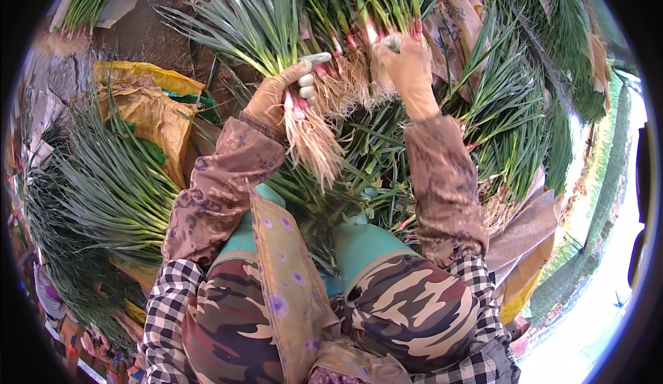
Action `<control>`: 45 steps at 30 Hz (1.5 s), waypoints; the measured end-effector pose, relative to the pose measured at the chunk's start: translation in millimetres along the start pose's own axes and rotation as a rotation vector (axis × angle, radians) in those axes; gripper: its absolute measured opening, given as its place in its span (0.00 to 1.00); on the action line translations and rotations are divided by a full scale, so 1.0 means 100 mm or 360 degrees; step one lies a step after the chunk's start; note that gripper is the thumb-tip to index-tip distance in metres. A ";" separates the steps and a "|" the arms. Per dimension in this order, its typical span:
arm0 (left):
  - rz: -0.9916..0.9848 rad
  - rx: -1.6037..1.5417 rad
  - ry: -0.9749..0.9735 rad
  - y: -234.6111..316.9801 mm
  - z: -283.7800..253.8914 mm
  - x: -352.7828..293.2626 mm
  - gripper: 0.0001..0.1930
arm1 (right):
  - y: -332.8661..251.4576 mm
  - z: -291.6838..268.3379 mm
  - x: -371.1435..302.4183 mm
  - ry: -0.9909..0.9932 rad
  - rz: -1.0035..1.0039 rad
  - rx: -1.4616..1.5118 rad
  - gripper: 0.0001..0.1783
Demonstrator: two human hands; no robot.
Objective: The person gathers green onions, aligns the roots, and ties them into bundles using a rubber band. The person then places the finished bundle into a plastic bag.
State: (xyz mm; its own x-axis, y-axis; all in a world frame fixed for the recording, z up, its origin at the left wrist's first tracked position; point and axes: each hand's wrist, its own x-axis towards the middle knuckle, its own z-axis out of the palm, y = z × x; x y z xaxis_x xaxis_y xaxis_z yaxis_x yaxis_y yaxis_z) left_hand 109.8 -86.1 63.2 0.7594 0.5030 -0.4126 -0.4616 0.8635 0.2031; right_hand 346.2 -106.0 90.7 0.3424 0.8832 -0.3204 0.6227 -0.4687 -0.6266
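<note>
My left hand [286, 87], in a tan glove with pale fingertips, is closed around a bunch of green garlic [266, 21]. Its long flat leaves fan upward, and its pink stem ends and stringy pale roots [311, 139] hang below the fist. My right hand [409, 66], gloved alike, is at the pink stem ends of more green garlic [380, 4] lying at the far side. Its fingers are curled in on the stems; how many they grip is hidden. More loose green garlic [373, 149] lies between my forearms, close to my green boots [366, 242].
Heaps of green garlic lie at the left [117, 184] and right [518, 128]. A yellow-edged sack [148, 80] sits at the left, brown sacking [456, 18] at the far right. Another bundle [90, 1] rests on wet ground at the far left. A spotted apron [283, 287] hangs between my knees.
</note>
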 end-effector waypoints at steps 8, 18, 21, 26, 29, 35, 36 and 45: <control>-0.0060 0.0607 0.0495 -0.18 -0.03 -0.14 0.22 | -0.28 0.52 -1.23 0.0032 -0.0844 -0.0203 0.06; 0.0034 0.0562 0.0459 -0.43 0.01 -0.30 0.17 | -0.35 0.62 -0.41 -0.0504 0.0408 0.1248 0.18; 0.0047 0.0629 0.0607 -0.45 -0.03 -0.32 0.15 | -0.28 0.78 -0.41 -0.0509 0.0501 0.1324 0.15; 0.0043 0.0744 0.0619 -0.42 -0.01 -0.40 0.15 | -0.25 0.93 -0.49 -0.0414 0.0865 0.1748 0.03; -0.0023 0.0543 0.0531 -0.49 -0.02 -0.43 0.14 | 0.00 0.98 -0.58 -0.0670 0.0996 0.2110 0.03; -0.0064 0.0266 0.0223 -0.48 -0.12 -0.54 0.15 | -0.07 0.77 -0.60 -0.0969 0.0671 0.2030 0.06; -0.0064 0.0238 0.0229 -0.48 -0.12 -0.55 0.16 | -0.09 0.74 -0.59 -0.1013 0.0646 0.2040 0.06; -0.0091 0.0132 0.0067 -0.50 -0.19 -0.56 0.17 | -0.22 0.68 -0.80 -0.0839 0.0702 0.2225 0.07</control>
State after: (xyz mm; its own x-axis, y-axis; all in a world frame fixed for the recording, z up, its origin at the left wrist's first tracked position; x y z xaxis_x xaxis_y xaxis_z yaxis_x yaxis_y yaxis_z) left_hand 81.6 -157.9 59.3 0.7627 0.4525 -0.4621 -0.3773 0.8916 0.2503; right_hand 257.4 -165.6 82.0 -0.1485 0.7303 -0.6668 -0.6861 -0.5617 -0.4624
